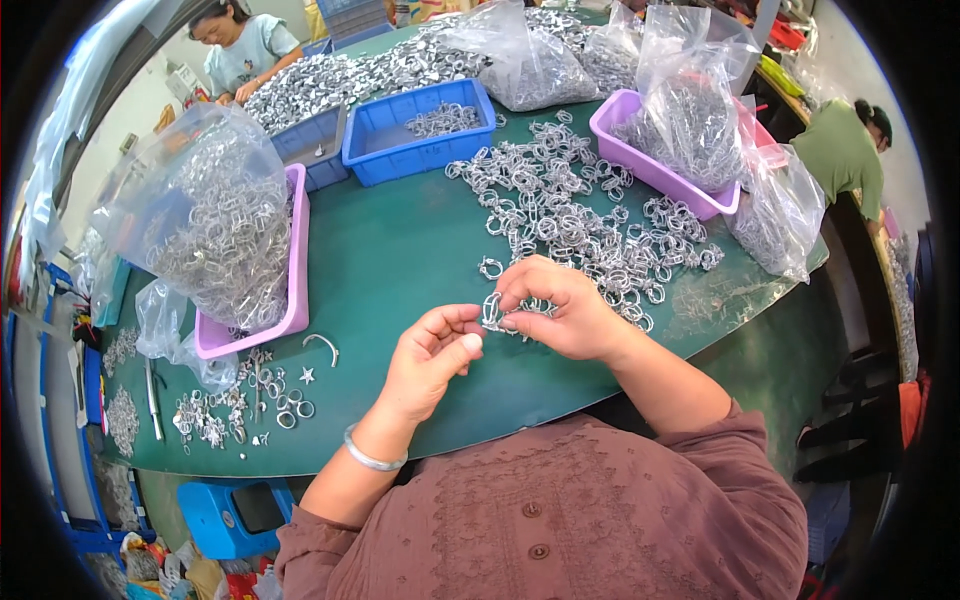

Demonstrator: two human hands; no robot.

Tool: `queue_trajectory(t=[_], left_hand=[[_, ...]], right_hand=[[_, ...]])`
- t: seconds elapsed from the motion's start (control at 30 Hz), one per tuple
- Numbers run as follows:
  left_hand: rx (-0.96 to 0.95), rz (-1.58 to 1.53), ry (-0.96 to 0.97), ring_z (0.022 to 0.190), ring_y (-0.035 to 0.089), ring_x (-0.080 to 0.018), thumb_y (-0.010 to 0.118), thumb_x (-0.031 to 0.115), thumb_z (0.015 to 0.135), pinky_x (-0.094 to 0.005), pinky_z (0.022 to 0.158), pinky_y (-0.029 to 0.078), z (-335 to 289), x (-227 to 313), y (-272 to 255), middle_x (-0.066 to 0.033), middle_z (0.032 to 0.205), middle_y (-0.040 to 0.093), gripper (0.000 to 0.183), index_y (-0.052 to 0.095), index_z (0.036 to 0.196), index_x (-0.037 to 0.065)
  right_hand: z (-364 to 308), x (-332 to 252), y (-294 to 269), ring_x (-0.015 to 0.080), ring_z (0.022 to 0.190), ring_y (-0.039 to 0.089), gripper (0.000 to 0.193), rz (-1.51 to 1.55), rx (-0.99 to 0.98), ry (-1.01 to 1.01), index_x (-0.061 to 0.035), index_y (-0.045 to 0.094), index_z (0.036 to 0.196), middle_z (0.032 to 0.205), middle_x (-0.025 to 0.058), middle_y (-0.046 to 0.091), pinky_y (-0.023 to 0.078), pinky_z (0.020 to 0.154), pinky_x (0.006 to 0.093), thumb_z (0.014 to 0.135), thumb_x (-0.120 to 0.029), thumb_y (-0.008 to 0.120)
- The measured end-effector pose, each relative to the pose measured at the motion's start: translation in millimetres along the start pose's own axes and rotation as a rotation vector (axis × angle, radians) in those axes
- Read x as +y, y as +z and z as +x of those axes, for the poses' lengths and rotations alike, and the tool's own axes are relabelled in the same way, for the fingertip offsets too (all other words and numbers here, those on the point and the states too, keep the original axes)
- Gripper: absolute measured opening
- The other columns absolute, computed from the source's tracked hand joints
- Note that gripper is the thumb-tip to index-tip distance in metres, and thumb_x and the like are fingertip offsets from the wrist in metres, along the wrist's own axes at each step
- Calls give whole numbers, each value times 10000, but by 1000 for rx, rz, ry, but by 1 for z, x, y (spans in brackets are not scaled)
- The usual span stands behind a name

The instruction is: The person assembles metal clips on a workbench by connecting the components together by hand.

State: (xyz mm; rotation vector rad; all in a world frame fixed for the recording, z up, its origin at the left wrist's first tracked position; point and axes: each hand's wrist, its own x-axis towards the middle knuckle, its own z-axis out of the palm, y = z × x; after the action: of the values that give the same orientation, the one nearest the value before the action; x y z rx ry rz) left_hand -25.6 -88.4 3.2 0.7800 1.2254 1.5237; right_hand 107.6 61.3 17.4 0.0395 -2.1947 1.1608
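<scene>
"What was on the green bench (390,240)?"

"A heap of metal rings (565,215) crowded the right hand (562,308); farther back stood a blue tray (420,165)."

"And its grip?"

"Tightly closed on one silvery ring (491,309), between the hands; for the left hand (424,360), I could not tell. Its handling was the step, I judged; the next move called for steady fingertips."
</scene>
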Motion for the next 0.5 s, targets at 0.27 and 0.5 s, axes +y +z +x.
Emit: queue_trajectory(t=[0.27,0.5], left_hand=[[8,28,104,659,531,-69,587,85,801,-185,551,401,2,-2,5,-5,774,579,128,581,913,22],[70,-8,57,631,537,-72,593,114,804,-183,540,392,1,-2,5,-1,741,584,95,590,861,38]], right_hand=[[-6,-3,12,112,787,538,185,414,16,329,-13,543,897,844,36,573,444,714,255,736,-38,629],[-7,-2,14,102,834,538,264,678,-52,550,26,527,1038,899,53,575,450,761,247,810,-95,582]])
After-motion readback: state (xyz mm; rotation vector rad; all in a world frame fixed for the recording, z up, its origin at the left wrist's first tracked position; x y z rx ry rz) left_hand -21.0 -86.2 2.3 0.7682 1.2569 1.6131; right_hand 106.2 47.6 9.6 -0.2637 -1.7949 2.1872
